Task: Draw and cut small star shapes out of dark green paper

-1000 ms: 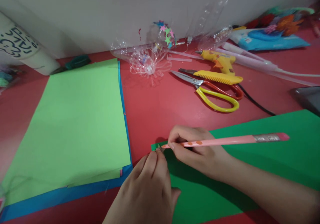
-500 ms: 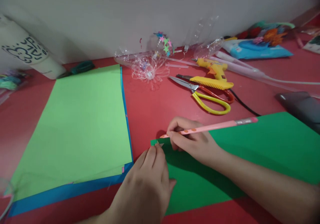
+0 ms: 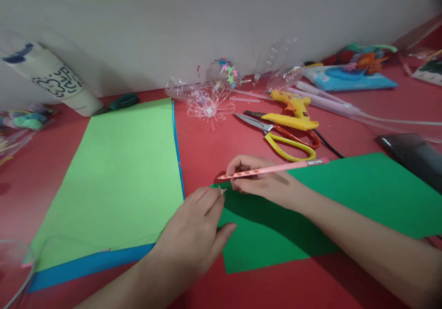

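Pink pencil (image 3: 281, 167) gripped in right hand (image 3: 265, 185), tip just beyond the fingertips of left hand (image 3: 195, 230), which, open, seemingly presses small pale pointed piece (image 3: 223, 191) on green sheet (image 3: 366, 198) beneath; probably tracing, next stroke needs piece steady.

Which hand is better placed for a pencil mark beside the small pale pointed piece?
Right hand, I'd judge: it holds the pink pencil, tip near the pale piece. The left hand has its fingertips at that piece, near the dark green sheet's corner.
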Demonstrator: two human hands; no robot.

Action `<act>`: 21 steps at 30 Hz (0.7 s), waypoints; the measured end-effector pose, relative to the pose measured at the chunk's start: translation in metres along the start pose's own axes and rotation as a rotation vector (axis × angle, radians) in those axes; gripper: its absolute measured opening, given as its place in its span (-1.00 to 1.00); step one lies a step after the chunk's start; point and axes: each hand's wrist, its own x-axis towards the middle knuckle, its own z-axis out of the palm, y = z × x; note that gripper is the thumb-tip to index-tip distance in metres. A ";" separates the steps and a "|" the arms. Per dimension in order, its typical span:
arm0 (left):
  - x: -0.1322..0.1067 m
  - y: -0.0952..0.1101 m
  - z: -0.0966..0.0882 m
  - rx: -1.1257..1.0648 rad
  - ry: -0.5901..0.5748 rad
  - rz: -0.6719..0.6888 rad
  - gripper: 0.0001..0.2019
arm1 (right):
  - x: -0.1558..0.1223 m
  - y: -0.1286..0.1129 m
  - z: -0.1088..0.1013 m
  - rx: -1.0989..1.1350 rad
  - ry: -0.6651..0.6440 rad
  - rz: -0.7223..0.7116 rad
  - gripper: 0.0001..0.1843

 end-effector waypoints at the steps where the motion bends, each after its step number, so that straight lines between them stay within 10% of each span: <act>1: -0.001 -0.001 0.001 -0.019 0.018 0.007 -0.67 | -0.001 0.001 -0.001 0.009 0.007 0.005 -0.93; 21: -0.004 -0.003 0.003 -0.073 -0.033 -0.020 -0.61 | 0.003 0.014 0.007 -0.108 0.064 -0.135 -0.87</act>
